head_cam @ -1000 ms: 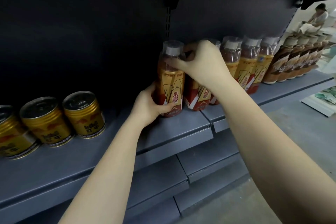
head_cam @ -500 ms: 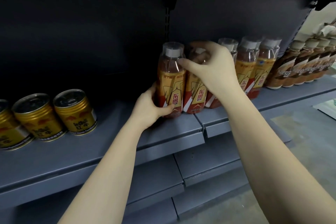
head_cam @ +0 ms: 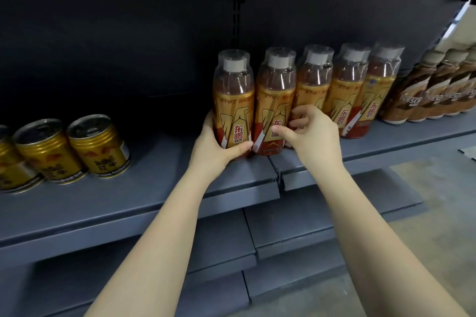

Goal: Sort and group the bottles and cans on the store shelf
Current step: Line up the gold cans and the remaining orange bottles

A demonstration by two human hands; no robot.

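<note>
Left hand (head_cam: 215, 148) clamped around smooth plastic bottle (head_cam: 233, 105) (domed clear cap); right hand (head_cam: 313, 134) loosely curled.

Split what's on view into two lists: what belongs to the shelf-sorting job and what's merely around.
Job:
- orange-label bottles, a row of five
- leftmost bottle, in the left hand
- second bottle, right hand fingers on it
- gold cans
- brown coffee bottles
- shelf

Around:
- lower shelves
- floor
</note>
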